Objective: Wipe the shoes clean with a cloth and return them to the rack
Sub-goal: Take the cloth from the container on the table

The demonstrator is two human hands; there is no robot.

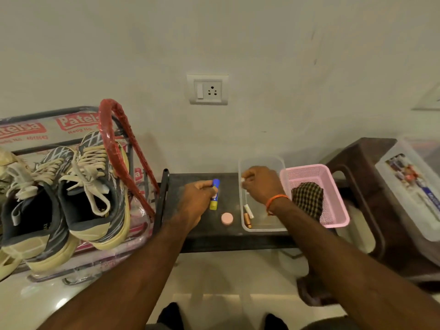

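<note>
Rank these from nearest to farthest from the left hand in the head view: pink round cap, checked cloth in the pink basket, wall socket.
1. Pink round cap, on the dark shelf just right of the left hand.
2. Checked cloth, inside the pink basket, past the right hand.
3. Wall socket, high up on the wall.

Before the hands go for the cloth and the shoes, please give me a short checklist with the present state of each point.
1. Left hand free: not ok, it holds a blue and yellow tube.
2. Right hand free: not ok, it pinches a small white thing over the clear tray.
3. Cloth reachable: ok, the checked cloth lies in the pink basket.
4. Shoes reachable: ok, the grey sneakers sit on the rack.
5. Shoes dirty: cannot tell.
</note>
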